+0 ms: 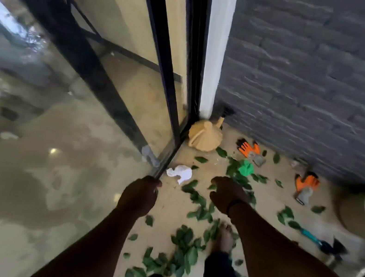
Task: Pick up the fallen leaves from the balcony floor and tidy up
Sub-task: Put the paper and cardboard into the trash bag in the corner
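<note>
The tall black-framed sliding glass door [66, 98] filled the frame from nine to twelve o'clock, and the dark grey brick wall [322, 72] ran from twelve to three. Between them lay the beige balcony floor [270, 202], narrowing toward a corner at centre. The scattered green fallen leaves [183, 251] covered that floor from centre down to six o'clock, none of them gathered yet. At three o'clock stood a pale round planter [348, 216]. In the corner sat a tan watering can [205, 136], with a pair of orange and grey work gloves [305, 188] apart from each other at two o'clock, a teal-handled garden trowel [316, 240] at four, and a crumpled white paper scrap [180, 173] just beside the door track.

The left hand [139, 195] gripped the edge of the door frame, fingers curled round it. The right hand [227, 195] hung over the leaves with fingers loosely bent; whether it held a leaf I could not tell, the view being blurred. A bare foot [224, 238] stood among the leaves.

The risks, as I judged them: the foot could slip on loose leaves, leaves could be kicked into the door track, and a sliding door could pinch the left fingers.
</note>
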